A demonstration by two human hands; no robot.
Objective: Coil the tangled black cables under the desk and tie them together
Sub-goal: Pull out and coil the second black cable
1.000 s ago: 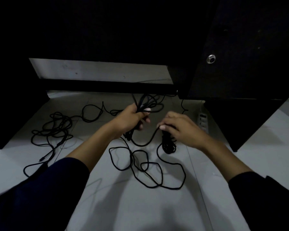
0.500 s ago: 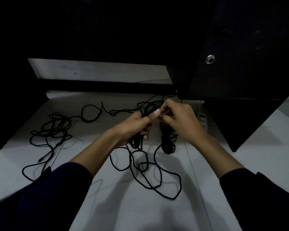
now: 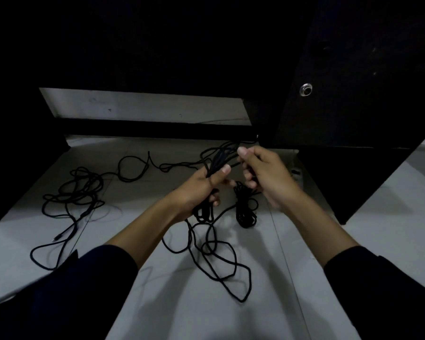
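My left hand (image 3: 203,186) grips a bundle of looped black cable (image 3: 217,158) above the pale floor, loops sticking up above the fist and hanging below it. My right hand (image 3: 263,171) is close beside it, fingers curled round a strand of the same cable near the top of the bundle. Loose cable loops (image 3: 221,256) trail from the bundle onto the floor in front of me. A small wound coil (image 3: 245,209) lies under my right hand. A second tangle of black cable (image 3: 76,192) sprawls at the left.
The dark desk underside fills the top, with a black side panel (image 3: 353,94) bearing a metal fitting (image 3: 306,90) at the right and another black panel (image 3: 15,155) at the left. A white power strip (image 3: 297,175) peeks out behind my right hand. Pale tiled floor (image 3: 206,315) lies below.
My right hand rose from the floor coil to meet the left hand at the bundle's top. The loose cable on the floor has been drawn closer and its loops have shifted.
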